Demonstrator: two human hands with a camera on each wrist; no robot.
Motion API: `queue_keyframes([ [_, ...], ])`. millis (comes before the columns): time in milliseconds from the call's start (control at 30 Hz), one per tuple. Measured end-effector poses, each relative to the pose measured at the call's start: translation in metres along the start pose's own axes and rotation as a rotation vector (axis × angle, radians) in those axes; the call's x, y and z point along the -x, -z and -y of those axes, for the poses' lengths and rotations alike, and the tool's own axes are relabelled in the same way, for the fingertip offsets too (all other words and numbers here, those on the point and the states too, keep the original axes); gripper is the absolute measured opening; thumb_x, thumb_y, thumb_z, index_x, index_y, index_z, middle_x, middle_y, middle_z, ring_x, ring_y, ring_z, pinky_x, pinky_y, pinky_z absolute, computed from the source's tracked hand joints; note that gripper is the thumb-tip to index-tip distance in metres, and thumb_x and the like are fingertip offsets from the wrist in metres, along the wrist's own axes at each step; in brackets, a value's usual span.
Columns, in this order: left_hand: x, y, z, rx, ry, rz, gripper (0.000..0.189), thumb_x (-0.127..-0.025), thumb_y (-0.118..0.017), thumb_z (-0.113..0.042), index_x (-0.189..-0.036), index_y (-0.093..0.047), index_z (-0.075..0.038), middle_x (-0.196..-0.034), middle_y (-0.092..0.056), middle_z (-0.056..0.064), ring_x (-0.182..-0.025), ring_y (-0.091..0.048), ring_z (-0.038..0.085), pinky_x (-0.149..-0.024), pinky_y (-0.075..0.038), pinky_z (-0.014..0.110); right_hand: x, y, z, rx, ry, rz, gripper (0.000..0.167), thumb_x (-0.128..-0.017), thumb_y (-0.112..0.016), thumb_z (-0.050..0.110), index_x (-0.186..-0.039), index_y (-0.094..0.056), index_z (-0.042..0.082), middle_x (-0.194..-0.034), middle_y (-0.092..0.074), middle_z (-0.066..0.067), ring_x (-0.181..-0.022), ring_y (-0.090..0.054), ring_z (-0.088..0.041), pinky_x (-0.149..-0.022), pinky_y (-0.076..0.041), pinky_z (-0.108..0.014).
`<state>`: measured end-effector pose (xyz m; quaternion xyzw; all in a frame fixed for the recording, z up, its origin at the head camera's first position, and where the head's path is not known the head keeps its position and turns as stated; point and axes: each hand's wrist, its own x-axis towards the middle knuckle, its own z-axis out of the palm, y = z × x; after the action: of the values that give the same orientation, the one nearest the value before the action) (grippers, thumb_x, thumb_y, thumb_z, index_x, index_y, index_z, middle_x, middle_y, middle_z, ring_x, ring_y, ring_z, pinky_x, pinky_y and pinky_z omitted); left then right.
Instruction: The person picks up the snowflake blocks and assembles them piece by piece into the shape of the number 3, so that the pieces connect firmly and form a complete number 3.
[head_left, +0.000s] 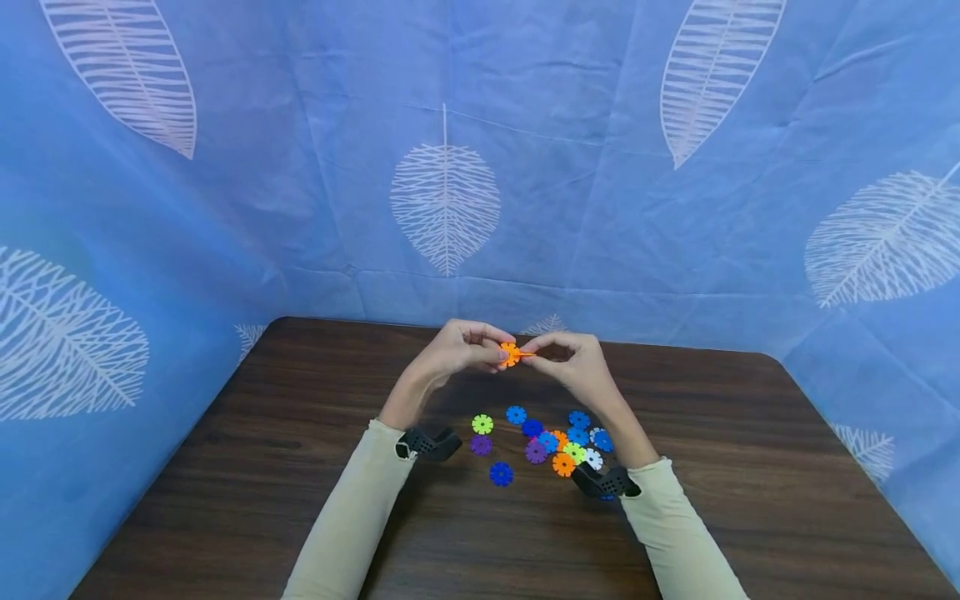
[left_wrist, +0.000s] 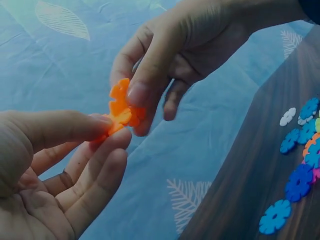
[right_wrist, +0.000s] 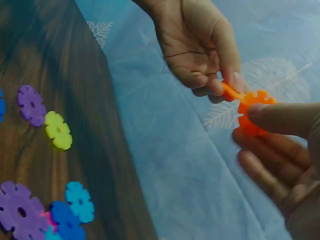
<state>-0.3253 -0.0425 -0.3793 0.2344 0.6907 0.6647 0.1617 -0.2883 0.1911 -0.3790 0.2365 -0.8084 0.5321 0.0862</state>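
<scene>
Two orange notched plastic discs meet at right angles between the two hands, raised above the far part of the table. One disc point(head_left: 510, 355) faces the head camera, and my left hand point(head_left: 461, 346) pinches it between thumb and fingers. My right hand point(head_left: 577, 362) pinches the other disc point(head_left: 528, 354), seen edge-on from the head. In the right wrist view that right-hand disc point(right_wrist: 248, 124) shows its notched rim past the thumb, its middle covered. The left wrist view shows the discs overlapping at their notches, fingertips hiding part of each.
Loose notched discs lie on the dark wooden table point(head_left: 300, 467) below the hands. A green disc point(head_left: 482, 424), a purple disc point(head_left: 481, 445) and a dark blue disc point(head_left: 501, 474) sit left of a mixed cluster near the right wrist. Blue leaf-patterned cloth point(head_left: 525, 225) hangs behind.
</scene>
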Motion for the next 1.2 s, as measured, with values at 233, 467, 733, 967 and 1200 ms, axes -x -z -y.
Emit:
queue_keyframes([
  [233, 0.0, 0.009, 0.003, -0.027, 0.016, -0.035, 0.03, -0.093, -0.072, -0.006, -0.122, -0.071, 0.0, -0.094, -0.076, 0.006, -0.091, -0.074, 0.032, -0.082, -0.064, 0.039, -0.001, 0.016, 0.005, 0.089, -0.18, 0.241, 0.034, -0.091, -0.077, 0.011, -0.122, -0.069, 0.003, -0.121, -0.07, -0.02, -0.105, -0.073, -0.031, -0.082, -0.063, -0.031],
  [467, -0.001, 0.014, 0.006, -0.039, 0.021, -0.062, 0.033, -0.095, -0.069, -0.008, -0.126, -0.068, 0.003, -0.093, -0.075, 0.003, -0.099, -0.07, 0.044, -0.084, -0.063, 0.04, 0.006, 0.025, -0.002, 0.218, -0.157, 0.555, 0.028, -0.09, -0.078, 0.011, -0.116, -0.072, 0.0, -0.108, -0.073, -0.021, -0.09, -0.073, -0.021, -0.078, -0.061, -0.027],
  [733, -0.002, 0.011, 0.008, -0.028, 0.047, -0.088, 0.031, -0.095, -0.07, -0.008, -0.125, -0.069, 0.001, -0.094, -0.075, 0.005, -0.107, -0.064, 0.054, -0.094, -0.059, 0.053, 0.03, 0.028, -0.017, 0.255, -0.147, 0.757, 0.02, -0.084, -0.083, 0.006, -0.101, -0.074, 0.0, -0.089, -0.071, -0.015, -0.077, -0.063, -0.013, -0.069, -0.057, -0.024],
  [967, -0.001, 0.01, 0.006, -0.035, 0.049, -0.093, 0.029, -0.095, -0.07, -0.008, -0.124, -0.07, -0.001, -0.101, -0.074, 0.009, -0.103, -0.068, 0.046, -0.088, -0.062, 0.041, 0.055, 0.03, -0.025, 0.373, -0.126, 0.742, 0.024, -0.078, -0.089, 0.014, -0.089, -0.068, 0.007, -0.076, -0.057, -0.01, -0.063, -0.044, -0.004, -0.057, -0.041, -0.021],
  [1200, -0.002, 0.011, 0.008, -0.03, 0.032, -0.091, 0.03, -0.096, -0.068, -0.006, -0.125, -0.068, 0.002, -0.106, -0.073, 0.011, -0.094, -0.071, 0.035, -0.088, -0.062, 0.042, 0.064, 0.027, -0.032, 0.45, -0.079, 0.674, 0.025, -0.077, -0.09, 0.017, -0.088, -0.068, 0.011, -0.072, -0.055, -0.006, -0.064, -0.042, -0.003, -0.058, -0.038, -0.02],
])
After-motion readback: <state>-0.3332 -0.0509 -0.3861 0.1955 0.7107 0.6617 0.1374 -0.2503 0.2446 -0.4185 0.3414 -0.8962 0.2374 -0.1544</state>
